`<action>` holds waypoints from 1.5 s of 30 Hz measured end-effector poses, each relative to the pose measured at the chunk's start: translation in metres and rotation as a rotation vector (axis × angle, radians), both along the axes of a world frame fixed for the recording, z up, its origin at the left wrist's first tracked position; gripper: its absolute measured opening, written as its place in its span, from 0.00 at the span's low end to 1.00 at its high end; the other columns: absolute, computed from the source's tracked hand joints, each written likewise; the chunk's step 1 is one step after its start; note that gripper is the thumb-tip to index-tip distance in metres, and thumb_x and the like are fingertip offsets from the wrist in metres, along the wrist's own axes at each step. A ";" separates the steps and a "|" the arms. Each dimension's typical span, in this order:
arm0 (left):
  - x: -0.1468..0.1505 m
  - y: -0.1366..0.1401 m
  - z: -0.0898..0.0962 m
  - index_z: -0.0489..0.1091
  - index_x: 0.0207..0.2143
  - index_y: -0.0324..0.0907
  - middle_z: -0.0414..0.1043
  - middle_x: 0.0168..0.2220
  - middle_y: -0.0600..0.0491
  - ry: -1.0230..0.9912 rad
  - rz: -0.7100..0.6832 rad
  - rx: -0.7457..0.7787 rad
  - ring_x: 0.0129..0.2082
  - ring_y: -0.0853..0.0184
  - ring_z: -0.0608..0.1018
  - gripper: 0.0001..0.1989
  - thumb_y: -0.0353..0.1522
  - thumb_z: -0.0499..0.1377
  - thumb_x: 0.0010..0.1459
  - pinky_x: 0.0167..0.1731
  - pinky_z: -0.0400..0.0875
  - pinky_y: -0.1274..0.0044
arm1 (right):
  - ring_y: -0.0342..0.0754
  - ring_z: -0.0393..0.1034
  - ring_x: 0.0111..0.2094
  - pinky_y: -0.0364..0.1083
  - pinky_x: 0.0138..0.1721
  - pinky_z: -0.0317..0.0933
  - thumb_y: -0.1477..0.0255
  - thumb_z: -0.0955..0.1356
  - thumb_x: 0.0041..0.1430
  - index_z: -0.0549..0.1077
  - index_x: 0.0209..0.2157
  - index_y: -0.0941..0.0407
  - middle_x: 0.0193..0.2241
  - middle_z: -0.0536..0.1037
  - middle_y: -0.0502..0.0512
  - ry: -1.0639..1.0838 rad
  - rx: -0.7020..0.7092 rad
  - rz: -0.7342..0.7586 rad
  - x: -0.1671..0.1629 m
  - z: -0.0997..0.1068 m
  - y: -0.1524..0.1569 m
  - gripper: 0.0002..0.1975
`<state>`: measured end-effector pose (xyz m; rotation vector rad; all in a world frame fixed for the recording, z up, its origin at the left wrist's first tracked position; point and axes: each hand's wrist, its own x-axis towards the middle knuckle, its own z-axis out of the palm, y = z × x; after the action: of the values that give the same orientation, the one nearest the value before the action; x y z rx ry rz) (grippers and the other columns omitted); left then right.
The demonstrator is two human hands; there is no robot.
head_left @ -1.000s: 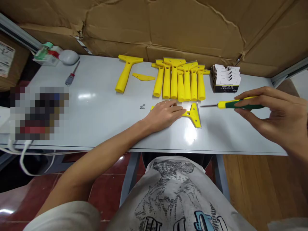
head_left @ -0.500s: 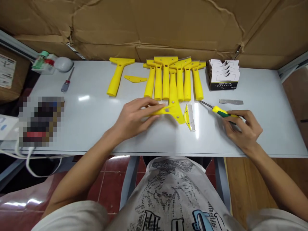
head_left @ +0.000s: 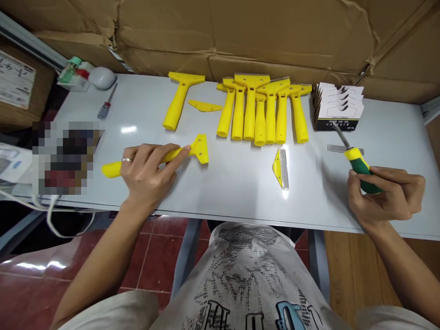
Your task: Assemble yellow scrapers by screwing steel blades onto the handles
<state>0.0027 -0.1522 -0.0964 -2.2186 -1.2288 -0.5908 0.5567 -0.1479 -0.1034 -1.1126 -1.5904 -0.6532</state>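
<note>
My left hand (head_left: 146,172) is closed round the handle of a yellow scraper (head_left: 200,149), whose head points right, low over the table's left half. Well to the right, my right hand (head_left: 388,195) grips a green and yellow screwdriver (head_left: 360,167), its shaft tilted up and away to the left. A flat metal blade (head_left: 338,148) lies partly behind that screwdriver. Between my hands rests a yellow cover plate (head_left: 277,167) with a metal blade (head_left: 283,169) along its right side. Another yellow cover plate (head_left: 205,106) lies farther back, beside a yellow scraper (head_left: 175,105).
Several yellow scrapers (head_left: 252,110) stand in a row at the back of the white table (head_left: 233,192). Right of them is a box of white cards (head_left: 338,110). A grey screwdriver (head_left: 104,110) and a white rounded object (head_left: 102,78) lie back left, near white cables (head_left: 51,220).
My left hand has moved left with a scraper, which is now turned with its head to the right. My right hand has lifted the screwdriver away to the right. The view has shifted slightly.
</note>
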 end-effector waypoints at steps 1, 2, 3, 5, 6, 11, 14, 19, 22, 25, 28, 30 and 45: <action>0.000 -0.001 -0.001 0.59 0.81 0.71 0.87 0.53 0.57 0.006 0.004 -0.005 0.42 0.53 0.77 0.34 0.34 0.54 0.78 0.38 0.68 0.59 | 0.57 0.71 0.23 0.58 0.23 0.67 0.63 0.80 0.48 0.75 0.26 0.49 0.26 0.75 0.56 0.002 0.026 -0.006 0.000 0.001 0.000 0.13; 0.000 -0.001 -0.002 0.58 0.81 0.71 0.87 0.54 0.56 0.009 0.002 -0.009 0.42 0.52 0.77 0.35 0.35 0.54 0.78 0.38 0.68 0.58 | 0.57 0.72 0.23 0.57 0.23 0.68 0.64 0.80 0.48 0.75 0.27 0.49 0.26 0.76 0.57 -0.004 0.029 -0.003 -0.001 0.002 -0.001 0.13; 0.001 -0.001 -0.001 0.58 0.82 0.69 0.86 0.54 0.55 0.011 -0.001 -0.010 0.42 0.51 0.76 0.35 0.35 0.55 0.78 0.38 0.69 0.58 | 0.58 0.74 0.25 0.57 0.24 0.69 0.66 0.80 0.50 0.75 0.28 0.49 0.27 0.78 0.57 -0.025 -0.006 0.001 -0.003 0.004 -0.003 0.12; 0.002 -0.001 0.000 0.56 0.83 0.66 0.86 0.54 0.51 0.026 -0.015 -0.022 0.43 0.49 0.76 0.38 0.34 0.56 0.77 0.38 0.70 0.56 | 0.59 0.77 0.28 0.57 0.26 0.70 0.69 0.80 0.55 0.76 0.31 0.48 0.29 0.81 0.57 -0.095 -0.190 -0.006 -0.008 0.011 -0.009 0.10; 0.003 -0.001 0.000 0.54 0.84 0.66 0.86 0.54 0.50 0.032 -0.026 -0.029 0.43 0.48 0.76 0.39 0.33 0.57 0.76 0.37 0.70 0.56 | 0.59 0.78 0.30 0.57 0.27 0.70 0.69 0.79 0.58 0.76 0.33 0.48 0.32 0.83 0.58 -0.133 -0.324 -0.019 -0.011 0.015 -0.012 0.09; 0.002 0.004 0.001 0.50 0.83 0.75 0.83 0.56 0.52 -0.023 -0.056 -0.158 0.45 0.50 0.78 0.42 0.31 0.55 0.76 0.34 0.71 0.59 | 0.56 0.77 0.36 0.55 0.33 0.74 0.69 0.72 0.71 0.79 0.37 0.48 0.41 0.83 0.59 -0.237 -0.720 -0.010 -0.028 0.026 -0.011 0.05; 0.001 0.003 0.003 0.58 0.81 0.74 0.82 0.57 0.50 -0.072 -0.017 -0.248 0.44 0.49 0.79 0.38 0.31 0.52 0.77 0.33 0.70 0.59 | 0.53 0.78 0.38 0.54 0.34 0.76 0.70 0.71 0.73 0.78 0.39 0.51 0.46 0.82 0.60 -0.253 -0.670 0.045 -0.038 0.022 0.000 0.04; 0.013 -0.005 0.019 0.74 0.73 0.59 0.80 0.57 0.43 0.014 0.219 -0.426 0.50 0.49 0.81 0.28 0.30 0.51 0.78 0.28 0.65 0.68 | 0.61 0.82 0.53 0.62 0.52 0.80 0.69 0.70 0.74 0.79 0.60 0.52 0.57 0.84 0.65 -0.320 -0.663 0.125 -0.052 0.019 0.019 0.16; 0.026 -0.006 0.031 0.72 0.75 0.59 0.78 0.58 0.42 0.018 0.334 -0.523 0.53 0.48 0.81 0.30 0.29 0.52 0.77 0.30 0.68 0.71 | 0.71 0.73 0.69 0.71 0.66 0.73 0.68 0.71 0.74 0.73 0.70 0.56 0.70 0.77 0.70 -0.397 -0.688 0.194 -0.062 0.023 0.030 0.26; 0.039 -0.003 0.040 0.71 0.76 0.58 0.76 0.58 0.40 0.025 0.379 -0.606 0.54 0.47 0.81 0.32 0.27 0.54 0.75 0.32 0.72 0.71 | 0.71 0.70 0.73 0.72 0.68 0.71 0.69 0.70 0.75 0.75 0.65 0.57 0.72 0.76 0.72 -0.381 -0.730 0.234 -0.072 0.025 0.038 0.20; 0.044 -0.001 0.043 0.72 0.76 0.56 0.75 0.58 0.39 0.041 0.399 -0.627 0.53 0.47 0.81 0.33 0.26 0.56 0.73 0.31 0.74 0.71 | 0.69 0.71 0.72 0.71 0.67 0.72 0.73 0.68 0.74 0.76 0.58 0.55 0.69 0.78 0.68 -0.343 -0.764 0.247 -0.078 0.024 0.042 0.14; 0.040 -0.001 0.042 0.72 0.75 0.56 0.76 0.61 0.40 0.030 0.394 -0.599 0.53 0.48 0.82 0.33 0.25 0.57 0.72 0.31 0.73 0.71 | 0.71 0.69 0.74 0.73 0.66 0.71 0.75 0.68 0.74 0.75 0.58 0.54 0.70 0.78 0.66 -0.393 -0.783 0.256 -0.078 0.023 0.042 0.14; -0.014 0.017 0.024 0.81 0.65 0.43 0.88 0.47 0.44 -0.355 0.095 -0.039 0.40 0.56 0.84 0.24 0.42 0.63 0.72 0.40 0.79 0.67 | 0.58 0.85 0.47 0.59 0.45 0.75 0.84 0.69 0.59 0.76 0.41 0.49 0.45 0.88 0.53 -0.297 -0.216 0.466 -0.096 0.047 0.036 0.15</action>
<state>-0.0113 -0.1348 -0.0724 -2.1315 -1.5216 -0.9593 0.4609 -0.1123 -0.0564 -0.7717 -2.1268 -0.3483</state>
